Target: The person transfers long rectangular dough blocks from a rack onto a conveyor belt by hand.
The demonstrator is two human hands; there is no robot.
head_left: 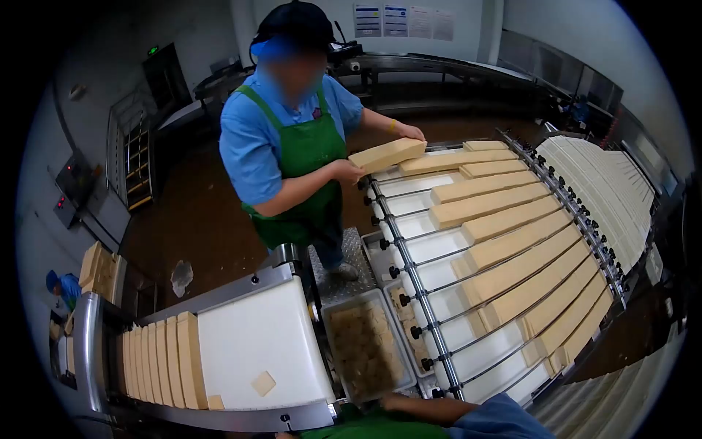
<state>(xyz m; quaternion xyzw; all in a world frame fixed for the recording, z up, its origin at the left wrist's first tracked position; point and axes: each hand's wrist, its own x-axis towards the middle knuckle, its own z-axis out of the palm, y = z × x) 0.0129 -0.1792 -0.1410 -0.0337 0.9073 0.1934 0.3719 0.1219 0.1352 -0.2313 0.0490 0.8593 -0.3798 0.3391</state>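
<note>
My right forearm (431,410) reaches leftward from a blue sleeve along the bottom edge, close to a grey bin (407,377) of loose square tan pieces. The fingers of my right hand do not show. Only a sliver at the bottom edge may be my left hand, too little to read. Left of the bin, a white conveyor belt (256,322) carries a row of upright tan slabs (164,358) and one loose square piece (263,383). To the right, long tan blocks (504,219) lie in lanes between metal rods on a white bed (424,241).
A co-worker in a green apron (311,150) stands across the bin, both hands on a long tan block (387,154) at the bed's far end. A ridged white conveyor (599,190) runs beyond the bed. Another person (66,285) is at far left.
</note>
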